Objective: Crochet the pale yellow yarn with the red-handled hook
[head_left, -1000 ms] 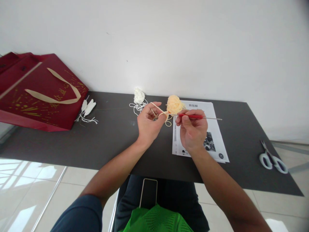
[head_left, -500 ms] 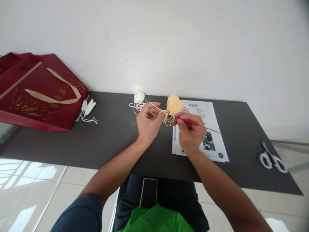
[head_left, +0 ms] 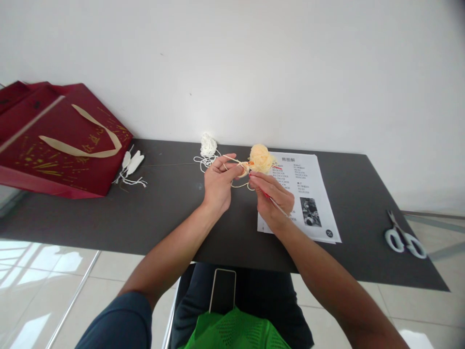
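My left hand (head_left: 220, 186) pinches a small pale-yellow crochet piece (head_left: 244, 169), with a strand of yarn running over its raised index finger. A bit of orange shows at the piece's edge. My right hand (head_left: 272, 195) is closed around a crochet hook (head_left: 269, 198) with a red grip and a thin metal shaft; its tip meets the piece, though the fingers hide the exact contact. Just behind my hands sits a ball of pale-yellow yarn (head_left: 260, 156), and a loose loop of its yarn lies on the table below the piece.
Printed sheets (head_left: 319, 194) lie under and beside my right hand. Scissors (head_left: 403, 237) rest at the table's right end. White yarn (head_left: 208, 145) stands by the wall. White crocheted pieces (head_left: 131, 164) lie beside a dark red bag (head_left: 65, 140). A phone (head_left: 223, 290) is on my lap.
My right hand has moved left to the crochet piece and turned, so the hook's shaft now points more steeply down toward me. My left hand stays nearly in place, holding the piece.
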`<control>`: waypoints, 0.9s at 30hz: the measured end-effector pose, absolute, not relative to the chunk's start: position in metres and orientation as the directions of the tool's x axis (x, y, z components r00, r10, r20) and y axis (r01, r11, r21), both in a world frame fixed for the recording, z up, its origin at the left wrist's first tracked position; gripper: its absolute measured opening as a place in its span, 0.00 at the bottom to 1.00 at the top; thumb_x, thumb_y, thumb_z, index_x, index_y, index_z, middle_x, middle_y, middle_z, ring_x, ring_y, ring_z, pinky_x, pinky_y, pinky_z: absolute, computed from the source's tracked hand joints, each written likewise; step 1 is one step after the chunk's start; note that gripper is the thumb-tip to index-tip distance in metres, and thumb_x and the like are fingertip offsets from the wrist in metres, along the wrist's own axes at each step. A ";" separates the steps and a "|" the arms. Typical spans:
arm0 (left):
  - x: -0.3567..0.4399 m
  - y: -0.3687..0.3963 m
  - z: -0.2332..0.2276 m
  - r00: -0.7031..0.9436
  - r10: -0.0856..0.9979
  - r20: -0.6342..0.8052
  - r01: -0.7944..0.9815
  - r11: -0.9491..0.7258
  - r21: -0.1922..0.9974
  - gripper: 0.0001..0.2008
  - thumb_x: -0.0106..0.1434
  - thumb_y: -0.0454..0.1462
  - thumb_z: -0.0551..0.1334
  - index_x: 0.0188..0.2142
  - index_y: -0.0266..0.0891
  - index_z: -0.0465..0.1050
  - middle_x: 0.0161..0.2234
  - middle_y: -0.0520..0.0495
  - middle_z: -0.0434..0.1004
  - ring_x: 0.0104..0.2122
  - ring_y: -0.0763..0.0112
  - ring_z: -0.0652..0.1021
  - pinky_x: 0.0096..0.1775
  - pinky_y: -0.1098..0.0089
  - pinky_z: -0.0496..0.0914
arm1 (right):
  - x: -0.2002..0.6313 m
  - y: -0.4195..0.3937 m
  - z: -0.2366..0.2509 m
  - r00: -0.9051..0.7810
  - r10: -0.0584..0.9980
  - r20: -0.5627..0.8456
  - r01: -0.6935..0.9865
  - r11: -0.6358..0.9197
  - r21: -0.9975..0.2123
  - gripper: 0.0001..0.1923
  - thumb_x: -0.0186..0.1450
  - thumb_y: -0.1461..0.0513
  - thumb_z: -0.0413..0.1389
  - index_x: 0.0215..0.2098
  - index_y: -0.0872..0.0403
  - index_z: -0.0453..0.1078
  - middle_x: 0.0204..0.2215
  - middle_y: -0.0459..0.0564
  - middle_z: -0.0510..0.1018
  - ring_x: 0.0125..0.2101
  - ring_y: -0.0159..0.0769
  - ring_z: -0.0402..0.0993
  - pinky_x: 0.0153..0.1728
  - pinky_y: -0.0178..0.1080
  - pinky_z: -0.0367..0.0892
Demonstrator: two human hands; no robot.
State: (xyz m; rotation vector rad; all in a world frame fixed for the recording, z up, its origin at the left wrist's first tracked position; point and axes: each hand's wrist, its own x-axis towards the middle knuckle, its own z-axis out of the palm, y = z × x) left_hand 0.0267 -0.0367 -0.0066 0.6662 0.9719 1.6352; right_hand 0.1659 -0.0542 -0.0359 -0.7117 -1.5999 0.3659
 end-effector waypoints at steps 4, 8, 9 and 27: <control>0.021 -0.034 -0.006 -0.149 0.983 -0.111 -0.598 0.000 0.802 0.25 0.48 0.32 0.75 0.47 0.37 0.77 0.27 0.54 0.79 0.26 0.79 0.75 0.31 0.75 0.66 | 0.163 -0.052 -0.037 0.037 0.707 0.706 0.142 0.695 -0.704 0.17 0.65 0.67 0.63 0.48 0.40 0.81 0.47 0.45 0.86 0.46 0.39 0.85 0.49 0.46 0.82; 0.018 -0.032 -0.008 -0.069 0.988 -0.135 -0.627 0.062 0.776 0.28 0.49 0.31 0.74 0.51 0.37 0.76 0.28 0.54 0.78 0.26 0.79 0.74 0.31 0.75 0.66 | 0.162 -0.051 -0.035 0.075 0.835 0.545 -0.046 0.549 -0.835 0.13 0.64 0.66 0.65 0.44 0.41 0.82 0.46 0.44 0.87 0.37 0.36 0.85 0.38 0.42 0.82; 0.018 -0.032 -0.008 -0.063 0.989 -0.131 -0.631 0.063 0.774 0.28 0.49 0.31 0.74 0.51 0.37 0.76 0.27 0.55 0.78 0.27 0.79 0.75 0.32 0.75 0.66 | 0.161 -0.050 -0.035 0.082 0.868 0.490 -0.091 0.497 -0.863 0.12 0.64 0.65 0.65 0.44 0.42 0.83 0.44 0.45 0.87 0.34 0.34 0.84 0.36 0.41 0.82; 0.019 -0.036 -0.007 -0.092 0.996 -0.002 -0.235 -0.020 0.972 0.36 0.49 0.33 0.72 0.59 0.33 0.71 0.26 0.54 0.80 0.25 0.76 0.75 0.32 0.71 0.68 | 0.181 -0.035 -0.024 0.110 0.880 0.463 -0.243 0.475 -0.846 0.09 0.62 0.63 0.68 0.37 0.49 0.73 0.35 0.44 0.82 0.29 0.29 0.77 0.29 0.36 0.72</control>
